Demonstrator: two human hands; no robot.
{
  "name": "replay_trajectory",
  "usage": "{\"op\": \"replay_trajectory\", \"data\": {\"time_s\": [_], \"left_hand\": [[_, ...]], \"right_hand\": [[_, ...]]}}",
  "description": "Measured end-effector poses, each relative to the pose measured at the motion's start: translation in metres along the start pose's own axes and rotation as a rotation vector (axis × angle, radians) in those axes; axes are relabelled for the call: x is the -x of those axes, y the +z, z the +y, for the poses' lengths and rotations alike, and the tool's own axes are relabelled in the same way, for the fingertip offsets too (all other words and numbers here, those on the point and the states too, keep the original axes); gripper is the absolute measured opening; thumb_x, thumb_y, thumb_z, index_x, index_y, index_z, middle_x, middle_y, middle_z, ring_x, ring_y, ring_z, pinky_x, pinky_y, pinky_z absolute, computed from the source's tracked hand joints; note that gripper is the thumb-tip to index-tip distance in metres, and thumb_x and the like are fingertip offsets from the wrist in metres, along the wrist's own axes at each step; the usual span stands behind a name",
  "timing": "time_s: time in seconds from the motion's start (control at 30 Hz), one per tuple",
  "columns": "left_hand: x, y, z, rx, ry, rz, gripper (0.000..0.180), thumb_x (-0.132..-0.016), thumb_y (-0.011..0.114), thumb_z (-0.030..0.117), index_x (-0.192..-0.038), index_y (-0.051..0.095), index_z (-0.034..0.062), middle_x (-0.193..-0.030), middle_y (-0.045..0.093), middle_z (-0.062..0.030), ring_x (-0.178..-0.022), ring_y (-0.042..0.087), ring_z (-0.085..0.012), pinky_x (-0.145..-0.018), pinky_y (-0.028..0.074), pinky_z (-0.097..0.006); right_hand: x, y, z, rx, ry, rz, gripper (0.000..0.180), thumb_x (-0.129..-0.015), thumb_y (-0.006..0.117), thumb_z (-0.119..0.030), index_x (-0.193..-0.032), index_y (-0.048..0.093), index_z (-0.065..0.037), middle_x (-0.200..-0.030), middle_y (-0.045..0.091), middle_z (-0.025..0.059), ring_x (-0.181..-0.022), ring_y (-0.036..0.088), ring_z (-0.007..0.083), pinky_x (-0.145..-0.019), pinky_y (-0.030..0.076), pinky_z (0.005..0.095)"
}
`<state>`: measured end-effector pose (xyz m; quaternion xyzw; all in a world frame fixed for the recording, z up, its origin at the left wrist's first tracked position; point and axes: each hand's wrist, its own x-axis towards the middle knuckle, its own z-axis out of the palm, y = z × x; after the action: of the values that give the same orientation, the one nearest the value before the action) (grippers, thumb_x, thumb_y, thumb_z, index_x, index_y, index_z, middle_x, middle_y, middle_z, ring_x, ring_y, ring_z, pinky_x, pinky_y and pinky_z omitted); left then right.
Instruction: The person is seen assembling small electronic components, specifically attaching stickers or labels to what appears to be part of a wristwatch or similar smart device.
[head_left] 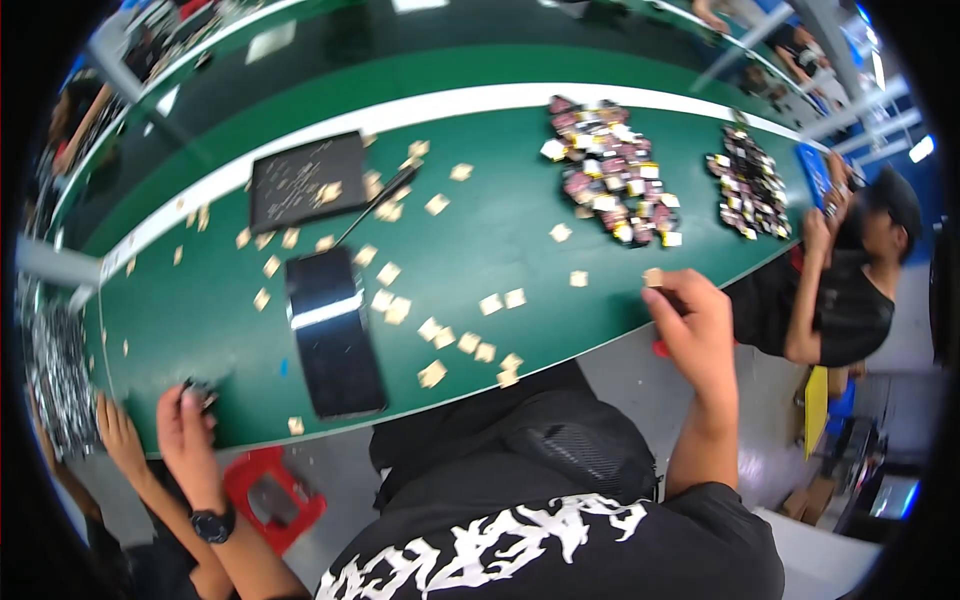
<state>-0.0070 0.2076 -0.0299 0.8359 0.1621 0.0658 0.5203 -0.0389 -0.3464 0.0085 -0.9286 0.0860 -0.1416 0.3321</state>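
My right hand [692, 325] pinches a small tan square piece [653, 278] between thumb and fingers above the table's near edge. Far to the left, my left hand [188, 440], with a dark watch on its wrist, is closed on a small dark part [201, 392], blurred and of a kind I cannot make out. A glossy black rectangular panel [345, 365] lies between my hands, nearer the left one. Many tan square pieces like the pinched one [469, 343] are scattered over the green tabletop [520, 200].
A black tray [275, 190] holds small bits, with a thin dark-handled tool [392, 190] beside it. Two heaps of small parts [620, 170] [745, 185] lie to the right. Silver strips [65, 370] are piled far left. A co-worker's hand [118, 440] is beside my left; another person [860, 290] sits right.
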Motion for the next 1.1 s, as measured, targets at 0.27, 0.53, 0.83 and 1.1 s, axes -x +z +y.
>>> {"op": "replay_trajectory", "data": {"time_s": [0.27,0.53,0.83,1.1], "left_hand": [[-0.072,-0.057,-0.066,-0.046,-0.022,0.012,0.021,-0.105,0.057,0.023,-0.114,0.063,0.0047,-0.084,0.057,0.004,-0.07,0.048,-0.0032,-0.06,0.036,-0.02],[-0.054,-0.023,-0.05,-0.736,0.431,0.495,0.045,-0.101,0.063,0.021,-0.138,0.053,-0.0025,-0.129,0.058,-0.0165,-0.098,0.066,-0.0195,-0.082,0.053,-0.028],[0.01,0.052,0.017,-0.382,0.519,0.451,0.033,-0.1,0.06,0.013,-0.131,0.06,0.0018,-0.124,0.061,-0.0087,-0.069,0.046,-0.009,-0.064,0.043,-0.024],[0.093,0.175,0.113,0.755,-0.193,-0.884,0.043,-0.104,0.05,0.016,-0.143,0.045,-0.0016,-0.137,0.058,-0.0219,-0.106,0.065,-0.0209,-0.081,0.055,-0.031]], "right_hand": [[-0.01,-0.007,0.031,-0.112,0.18,0.124,0.014,-0.094,0.069,-0.008,-0.101,0.068,0.004,-0.074,0.061,0.0072,-0.062,0.054,0.0136,-0.059,0.045,0.0289],[-0.011,0.001,0.043,-0.099,0.259,0.101,0.028,-0.085,0.077,-0.006,-0.109,0.063,-0.001,-0.078,0.058,0.0036,-0.063,0.054,0.0107,-0.059,0.046,0.0278],[-0.026,0.01,0.06,0.523,-0.418,0.147,0.027,-0.078,0.079,-0.012,-0.102,0.068,-0.006,-0.081,0.06,0.0067,-0.068,0.064,0.0261,-0.059,0.053,0.0377],[-0.003,0.028,-0.041,0.056,-0.857,-0.043,0.029,-0.071,0.079,-0.005,-0.098,0.068,-0.002,-0.073,0.059,0.0025,-0.057,0.058,0.0185,-0.048,0.047,0.0317]]}}
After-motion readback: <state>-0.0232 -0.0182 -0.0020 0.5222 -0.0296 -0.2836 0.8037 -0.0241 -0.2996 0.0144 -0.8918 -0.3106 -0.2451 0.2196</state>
